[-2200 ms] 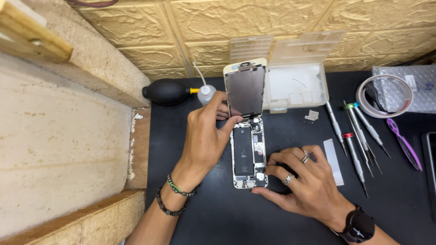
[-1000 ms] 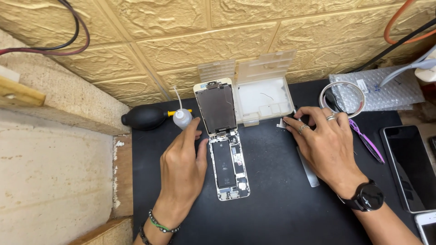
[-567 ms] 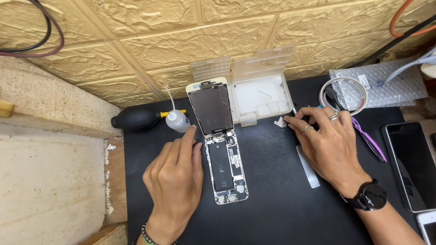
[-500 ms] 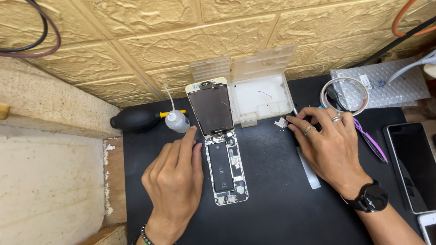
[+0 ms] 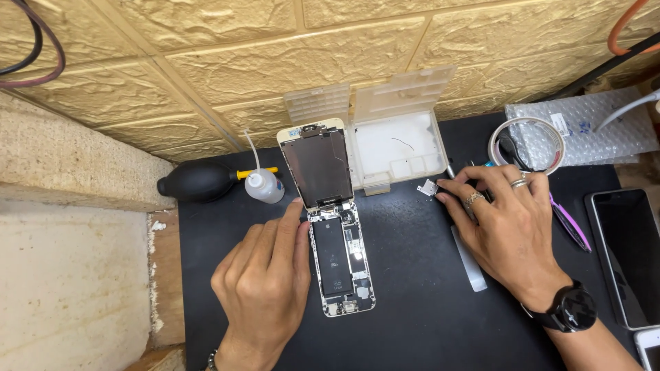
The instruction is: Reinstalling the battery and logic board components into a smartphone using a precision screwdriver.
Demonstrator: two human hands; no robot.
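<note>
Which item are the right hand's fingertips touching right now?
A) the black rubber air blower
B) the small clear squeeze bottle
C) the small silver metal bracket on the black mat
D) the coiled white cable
C: the right hand has its fingertips at the small silver metal bracket lying on the black mat, just below the clear plastic parts box.

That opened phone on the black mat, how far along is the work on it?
Done: the gold-edged phone lies open, screen propped upright. In hand: the left hand steadies its side; the right hand touches a small silver metal plate. Left: battery and boards remain inside, uncovered.
</note>
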